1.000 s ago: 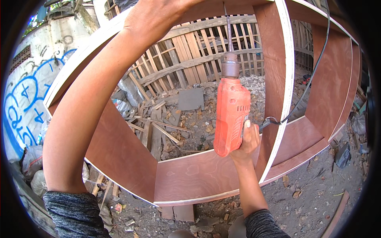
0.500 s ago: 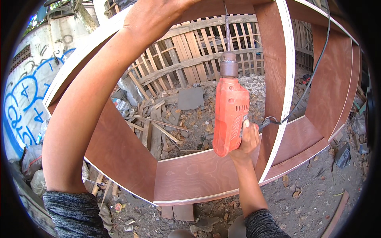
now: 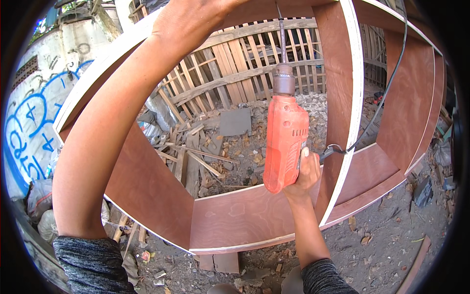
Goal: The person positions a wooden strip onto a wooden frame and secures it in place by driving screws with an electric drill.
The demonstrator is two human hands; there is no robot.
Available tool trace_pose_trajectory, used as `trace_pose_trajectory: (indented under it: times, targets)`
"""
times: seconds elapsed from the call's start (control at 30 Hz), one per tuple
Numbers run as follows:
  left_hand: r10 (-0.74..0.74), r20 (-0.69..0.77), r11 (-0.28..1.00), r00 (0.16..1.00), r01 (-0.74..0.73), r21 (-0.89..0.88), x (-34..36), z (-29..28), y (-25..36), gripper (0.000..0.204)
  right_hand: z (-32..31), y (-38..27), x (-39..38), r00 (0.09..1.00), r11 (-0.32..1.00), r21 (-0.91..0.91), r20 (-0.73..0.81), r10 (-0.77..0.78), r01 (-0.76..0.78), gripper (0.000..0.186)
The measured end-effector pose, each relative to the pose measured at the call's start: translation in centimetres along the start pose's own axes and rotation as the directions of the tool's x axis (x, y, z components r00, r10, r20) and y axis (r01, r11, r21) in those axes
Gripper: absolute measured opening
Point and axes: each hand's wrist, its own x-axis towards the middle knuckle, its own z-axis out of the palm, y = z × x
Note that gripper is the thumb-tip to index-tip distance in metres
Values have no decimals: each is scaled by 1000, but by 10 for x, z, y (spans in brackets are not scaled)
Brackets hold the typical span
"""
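My right hand point(image 3: 307, 175) is wrapped round the grip of an orange-red power drill point(image 3: 284, 139) pointing upward. From its dark chuck point(image 3: 283, 80) a long drill bit point(image 3: 282, 41) runs up to the upper board of a reddish-brown plywood cabinet frame point(image 3: 235, 215) with pale edges. The bit's tip meets that board at the picture's top edge; how deep it goes cannot be seen. My left hand point(image 3: 198, 15) lies against the same upper board, left of the bit. Its fingers are cut off by the top of the picture.
A black cord point(image 3: 389, 88) hangs down the right side past the upright divider point(image 3: 351, 122). Wood scraps point(image 3: 203, 164) and a grey flat sheet point(image 3: 235, 121) lie on the littered ground behind the frame. Farther back stands a slatted wooden fence point(image 3: 245, 54); a painted wall point(image 3: 49, 93) is at left.
The drill and my right hand have shifted very slightly to the right. My left arm and the cabinet frame look unmoved.
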Motion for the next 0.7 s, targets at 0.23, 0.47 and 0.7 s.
trace_pose_trajectory:
  times: [0.23,0.47,0.7]
  targets:
    - [5,-5,1000,1000,-5,11,0,3,-2,60,1,1,0,1000,1000,0,-12,-5,5,67]
    - [-10,48,1000,999,10,16,-1,1,0,61,2,1,0,1000,1000,-4,-11,-4,4,66]
    - [6,-14,999,1000,-5,44,0,0,-1,61,2,1,-2,1000,1000,-6,-9,-9,9,66]
